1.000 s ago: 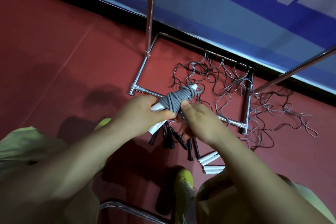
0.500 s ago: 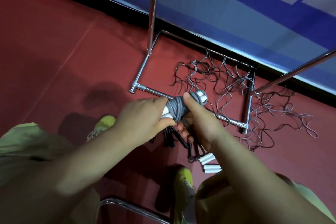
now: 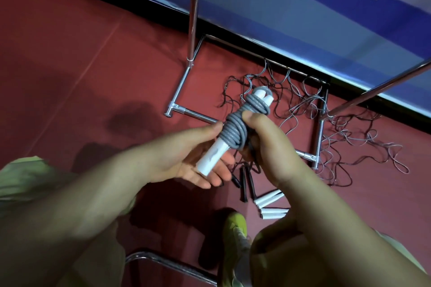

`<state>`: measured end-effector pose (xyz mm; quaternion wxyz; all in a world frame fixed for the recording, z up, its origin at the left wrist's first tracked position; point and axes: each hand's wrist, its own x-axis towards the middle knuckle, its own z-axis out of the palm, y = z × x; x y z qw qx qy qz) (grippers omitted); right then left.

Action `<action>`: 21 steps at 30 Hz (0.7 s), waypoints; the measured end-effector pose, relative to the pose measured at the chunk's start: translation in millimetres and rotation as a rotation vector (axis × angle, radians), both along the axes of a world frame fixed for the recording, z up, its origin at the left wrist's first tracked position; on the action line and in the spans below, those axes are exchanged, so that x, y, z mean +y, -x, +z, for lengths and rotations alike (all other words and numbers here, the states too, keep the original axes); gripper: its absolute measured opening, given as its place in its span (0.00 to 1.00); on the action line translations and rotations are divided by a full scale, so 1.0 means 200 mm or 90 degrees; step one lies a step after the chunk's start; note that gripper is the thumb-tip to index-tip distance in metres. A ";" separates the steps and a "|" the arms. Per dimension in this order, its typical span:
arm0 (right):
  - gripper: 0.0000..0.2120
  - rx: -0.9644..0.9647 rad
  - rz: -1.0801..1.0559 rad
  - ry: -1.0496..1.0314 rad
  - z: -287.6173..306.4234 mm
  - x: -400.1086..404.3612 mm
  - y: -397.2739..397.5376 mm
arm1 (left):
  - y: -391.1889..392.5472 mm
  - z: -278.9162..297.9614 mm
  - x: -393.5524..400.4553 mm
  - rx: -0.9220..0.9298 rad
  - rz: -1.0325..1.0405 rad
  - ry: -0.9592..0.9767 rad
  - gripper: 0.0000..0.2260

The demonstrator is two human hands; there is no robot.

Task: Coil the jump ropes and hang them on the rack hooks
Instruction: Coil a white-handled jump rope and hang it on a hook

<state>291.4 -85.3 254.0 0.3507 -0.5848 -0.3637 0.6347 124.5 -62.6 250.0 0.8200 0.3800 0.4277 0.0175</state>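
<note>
A coiled grey jump rope (image 3: 235, 130), wound tightly round its two white handles (image 3: 211, 158), is held up between both hands above the red floor (image 3: 70, 53). The right hand (image 3: 268, 147) is closed round the bundle from the right, its thumb laid along the grey coils and its fingers curled behind. The left hand (image 3: 186, 158) is seen palm up and mostly open just below and to the left of the bundle; the lower ends of the white handles rest across its fingers, and its thumb tip is pressed against the side of the coils. The upper handle ends are seen poking out of the wraps beyond the right thumb.

Beyond both hands, the chrome rack frame (image 3: 184, 79) is seen on the floor, one upright rising past the left hand's far side and a slanted bar (image 3: 377, 91) crossing to the far right. Inside and right of that frame, a tangle of loose thin ropes (image 3: 338, 133) is spread out, well apart from the held bundle. Just beneath the right hand, several black handles (image 3: 245, 184) are lying on the floor, and nearer the body three white handles (image 3: 271, 207) lie beside a yellow-green shoe (image 3: 235, 228). Whether any hooks are on the rack cannot be told.
</note>
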 end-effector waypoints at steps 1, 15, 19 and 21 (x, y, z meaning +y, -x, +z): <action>0.16 -0.006 0.024 -0.004 -0.01 0.00 -0.01 | 0.00 0.00 0.00 -0.025 0.020 0.008 0.30; 0.25 -0.167 0.117 0.122 0.04 0.00 -0.08 | -0.02 -0.12 -0.01 0.160 0.143 -0.259 0.30; 0.26 -0.236 0.089 0.072 0.02 0.00 -0.08 | -0.01 -0.14 0.02 0.196 0.123 -0.353 0.28; 0.26 -0.257 0.103 0.030 0.00 0.00 -0.08 | -0.01 -0.12 0.02 0.220 0.100 -0.375 0.13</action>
